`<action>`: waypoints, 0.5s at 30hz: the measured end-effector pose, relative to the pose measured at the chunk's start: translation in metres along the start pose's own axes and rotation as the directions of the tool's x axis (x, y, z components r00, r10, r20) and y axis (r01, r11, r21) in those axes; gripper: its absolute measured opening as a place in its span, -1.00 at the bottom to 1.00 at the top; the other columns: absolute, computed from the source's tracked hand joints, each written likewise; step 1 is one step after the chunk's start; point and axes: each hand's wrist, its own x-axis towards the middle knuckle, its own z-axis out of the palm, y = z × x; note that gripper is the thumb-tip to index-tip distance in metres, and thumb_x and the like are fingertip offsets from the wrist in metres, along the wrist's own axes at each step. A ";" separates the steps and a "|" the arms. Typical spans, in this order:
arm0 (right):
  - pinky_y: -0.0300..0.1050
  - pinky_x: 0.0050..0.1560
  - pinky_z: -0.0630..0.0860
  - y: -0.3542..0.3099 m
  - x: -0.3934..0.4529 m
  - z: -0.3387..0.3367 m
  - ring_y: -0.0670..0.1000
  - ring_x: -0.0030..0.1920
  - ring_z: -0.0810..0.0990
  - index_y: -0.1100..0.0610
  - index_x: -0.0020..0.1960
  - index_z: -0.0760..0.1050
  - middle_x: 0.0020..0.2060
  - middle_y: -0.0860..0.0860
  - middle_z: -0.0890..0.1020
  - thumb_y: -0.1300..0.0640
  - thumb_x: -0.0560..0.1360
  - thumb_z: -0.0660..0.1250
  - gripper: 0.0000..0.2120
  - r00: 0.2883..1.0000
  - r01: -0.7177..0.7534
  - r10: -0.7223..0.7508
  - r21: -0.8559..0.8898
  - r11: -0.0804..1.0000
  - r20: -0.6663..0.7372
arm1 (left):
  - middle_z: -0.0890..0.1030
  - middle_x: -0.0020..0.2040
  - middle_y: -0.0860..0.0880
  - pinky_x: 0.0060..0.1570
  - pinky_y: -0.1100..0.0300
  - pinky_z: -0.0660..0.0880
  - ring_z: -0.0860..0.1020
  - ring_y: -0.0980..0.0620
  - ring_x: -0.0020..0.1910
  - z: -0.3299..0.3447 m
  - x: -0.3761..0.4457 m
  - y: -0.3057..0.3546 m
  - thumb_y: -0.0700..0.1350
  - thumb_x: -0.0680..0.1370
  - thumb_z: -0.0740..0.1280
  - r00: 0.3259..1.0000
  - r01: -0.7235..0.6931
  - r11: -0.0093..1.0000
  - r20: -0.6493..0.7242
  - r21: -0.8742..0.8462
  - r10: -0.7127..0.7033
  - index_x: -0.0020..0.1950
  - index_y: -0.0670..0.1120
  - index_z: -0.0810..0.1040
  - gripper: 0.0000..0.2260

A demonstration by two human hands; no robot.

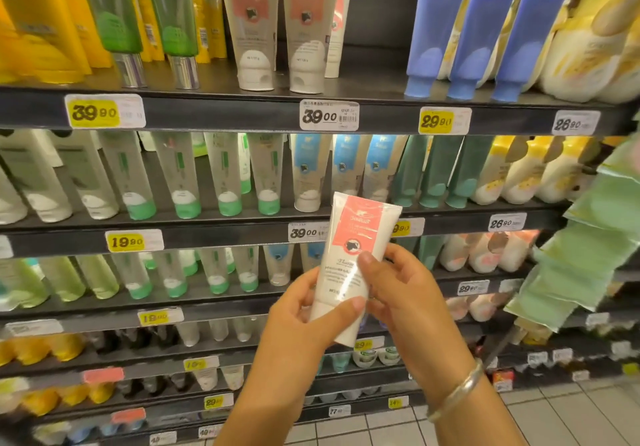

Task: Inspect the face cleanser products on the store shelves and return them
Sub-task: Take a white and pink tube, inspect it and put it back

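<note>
A white cleanser tube with a coral-red label stands cap-down between both my hands, in front of the middle shelves. My left hand grips its lower part, thumb lying across the front near the cap. My right hand holds its right side, thumb pressing the label's lower edge. Matching red-label tubes stand on the top shelf, with an open slot behind them to the right.
Dark shelves with price tags run across the view, packed with green, blue and yellow tubes. Blue tubes stand at upper right. Green sachet strips hang at the right edge. Tiled floor shows at bottom right.
</note>
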 end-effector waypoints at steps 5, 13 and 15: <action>0.01 -0.03 0.63 0.012 -0.028 -0.007 0.10 -0.05 0.69 0.18 0.10 0.51 -0.08 0.09 0.70 0.12 0.43 0.33 -0.74 0.995 -0.010 0.014 0.042 0.999 -0.098 | 0.69 -0.05 0.07 -0.21 0.29 0.54 0.66 0.08 -0.07 0.002 -0.017 -0.014 0.08 0.13 0.47 0.998 0.062 0.998 0.032 -0.007 -0.062 0.11 0.12 0.57 -0.46; 0.00 -0.03 0.59 0.013 -0.043 -0.016 0.13 0.00 0.66 0.20 0.11 0.51 -0.03 0.11 0.69 0.12 0.44 0.31 -0.72 0.979 0.056 -0.024 0.157 0.986 -0.203 | 0.68 -0.01 0.08 -0.04 0.18 0.53 0.64 0.09 0.01 0.016 -0.027 -0.016 0.09 0.17 0.45 0.993 0.090 0.994 0.080 -0.061 -0.085 0.11 0.06 0.58 -0.49; -0.03 -0.07 0.58 0.008 -0.039 -0.017 0.12 -0.04 0.64 0.19 0.08 0.53 -0.04 0.12 0.69 0.08 0.39 0.32 -0.69 0.973 0.099 -0.054 0.194 0.976 -0.223 | 0.68 0.03 0.05 0.01 0.17 0.56 0.63 0.07 0.03 0.021 -0.024 -0.012 0.06 0.22 0.43 0.992 0.096 0.989 0.098 -0.113 -0.085 0.16 0.00 0.56 -0.49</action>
